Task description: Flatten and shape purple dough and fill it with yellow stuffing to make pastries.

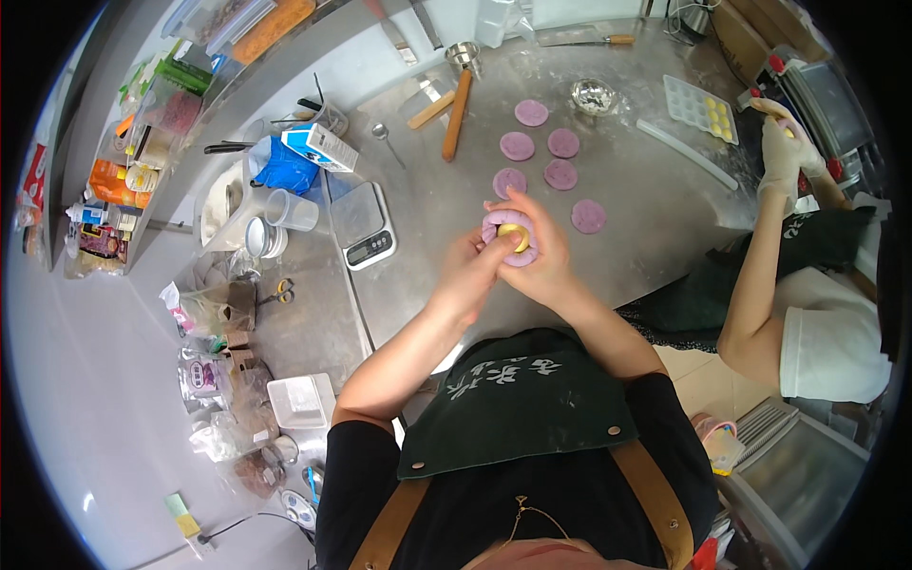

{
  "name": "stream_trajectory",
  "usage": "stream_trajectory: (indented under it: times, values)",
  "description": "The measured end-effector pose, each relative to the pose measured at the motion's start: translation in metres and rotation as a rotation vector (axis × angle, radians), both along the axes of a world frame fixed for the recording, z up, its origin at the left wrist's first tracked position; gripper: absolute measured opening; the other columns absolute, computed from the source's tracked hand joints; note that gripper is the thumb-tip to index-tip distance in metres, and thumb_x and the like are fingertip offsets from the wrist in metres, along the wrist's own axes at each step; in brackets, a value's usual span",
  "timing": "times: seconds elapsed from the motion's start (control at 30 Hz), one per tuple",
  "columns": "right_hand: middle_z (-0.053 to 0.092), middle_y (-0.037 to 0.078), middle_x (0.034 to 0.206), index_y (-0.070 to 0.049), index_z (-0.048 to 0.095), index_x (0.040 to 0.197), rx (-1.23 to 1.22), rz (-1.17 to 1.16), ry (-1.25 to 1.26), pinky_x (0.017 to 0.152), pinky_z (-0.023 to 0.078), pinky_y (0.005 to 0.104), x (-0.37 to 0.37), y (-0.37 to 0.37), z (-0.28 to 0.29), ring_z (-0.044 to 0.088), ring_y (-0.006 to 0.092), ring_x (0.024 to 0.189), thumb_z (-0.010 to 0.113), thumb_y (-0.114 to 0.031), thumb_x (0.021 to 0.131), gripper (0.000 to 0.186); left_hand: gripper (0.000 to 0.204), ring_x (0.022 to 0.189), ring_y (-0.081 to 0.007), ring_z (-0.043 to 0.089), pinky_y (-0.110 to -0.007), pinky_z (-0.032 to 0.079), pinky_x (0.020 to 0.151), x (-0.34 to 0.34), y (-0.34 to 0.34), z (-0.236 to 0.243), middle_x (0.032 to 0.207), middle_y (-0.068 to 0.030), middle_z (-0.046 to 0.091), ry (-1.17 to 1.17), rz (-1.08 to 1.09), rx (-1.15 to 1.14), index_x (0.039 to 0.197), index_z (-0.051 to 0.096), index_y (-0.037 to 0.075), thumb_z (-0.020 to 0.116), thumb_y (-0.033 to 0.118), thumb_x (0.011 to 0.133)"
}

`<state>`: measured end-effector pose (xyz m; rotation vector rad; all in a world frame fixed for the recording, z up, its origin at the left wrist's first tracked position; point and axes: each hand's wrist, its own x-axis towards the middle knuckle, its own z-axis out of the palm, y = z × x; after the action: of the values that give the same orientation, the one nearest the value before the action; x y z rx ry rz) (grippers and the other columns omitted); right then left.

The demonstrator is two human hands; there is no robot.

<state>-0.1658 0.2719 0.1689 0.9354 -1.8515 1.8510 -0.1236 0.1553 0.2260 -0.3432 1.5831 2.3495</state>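
Observation:
In front of my chest, a cupped purple dough disc point(493, 224) wraps partway round a yellow ball of filling point(519, 231). My left hand point(467, 275) grips the dough from the left, its thumb laid across the ball. From the other side my right hand point(545, 249) curls round the dough and supports it. The undersides of both hands are hidden. Just beyond them, several flat purple dough discs point(517, 145) lie apart on the steel table point(427, 204); the closest one point(509, 181) is right by my right fingertips.
A kitchen scale point(366, 228) stands left, near a wooden rolling pin point(457, 116). Further back are a metal bowl point(594, 97), a white stick point(686, 154) and a tray of yellow balls point(701, 108). On the right, a co-worker's gloved hands point(781, 157) hold purple dough.

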Motion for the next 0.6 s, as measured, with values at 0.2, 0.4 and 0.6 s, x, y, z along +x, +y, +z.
stream_trajectory:
  times: [0.2,0.4,0.6]
  values:
    - [0.062,0.014,0.117,-0.003,0.037,0.140,0.080,0.022,-0.010,0.087,0.052,0.0370,0.002,0.014,0.035,0.064,0.0303,0.105,0.081,-0.005,0.065,0.086,0.033,0.094,-0.0140,0.064,-0.029,0.051,0.082,-0.013,-0.034,0.006,0.108,-0.0087,0.064,-0.007,-0.325,-0.098,0.116,0.058,-0.002,0.063,0.020,0.093]
    - [0.060,0.014,0.118,-0.003,0.035,0.142,0.009,0.159,-0.100,0.092,0.049,0.0364,0.001,0.009,0.009,0.062,0.0278,0.111,0.078,0.001,0.066,0.088,0.034,0.095,-0.0131,0.063,-0.029,0.051,0.081,-0.008,-0.011,0.002,0.107,-0.0083,0.064,0.043,-0.133,-0.047,0.115,0.058,-0.003,0.063,0.020,0.091]
    - [0.060,0.014,0.118,-0.003,0.034,0.142,0.055,0.046,-0.068,0.097,0.047,0.0357,0.005,0.012,0.021,0.060,0.0258,0.115,0.078,0.005,0.066,0.088,0.036,0.096,-0.0138,0.062,-0.028,0.050,0.083,-0.011,-0.018,0.000,0.107,-0.0074,0.064,0.009,-0.146,-0.125,0.116,0.057,-0.003,0.064,0.020,0.089]
